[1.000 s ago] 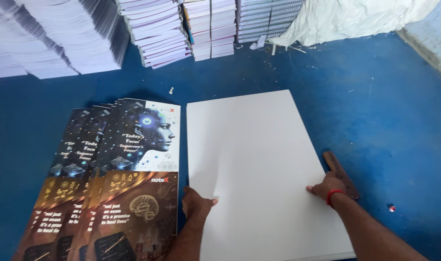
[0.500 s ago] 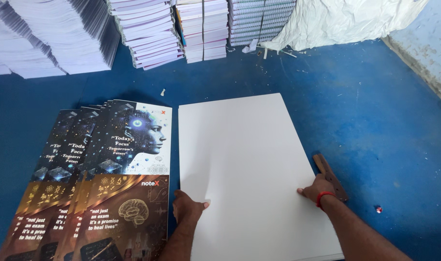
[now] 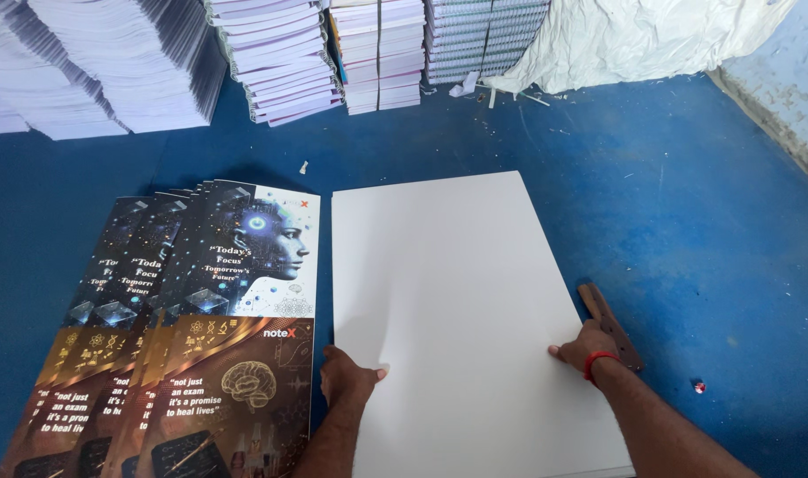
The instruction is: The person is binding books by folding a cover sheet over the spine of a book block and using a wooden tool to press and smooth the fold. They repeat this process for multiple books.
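Squaring step: left hand (image 3: 349, 379) and right hand (image 3: 581, 348), both open and flat, press opposite edges of the white sheet stack (image 3: 461, 310) on the blue floor (image 3: 687, 195), beside fanned printed covers (image 3: 191, 327); the next move likely demands even alignment.

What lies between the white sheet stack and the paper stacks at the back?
In the head view, only bare blue floor with a few paper scraps separates the white sheet stack from the paper stacks.

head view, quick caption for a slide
Both hands, left hand and right hand, on white sheets beside printed covers.
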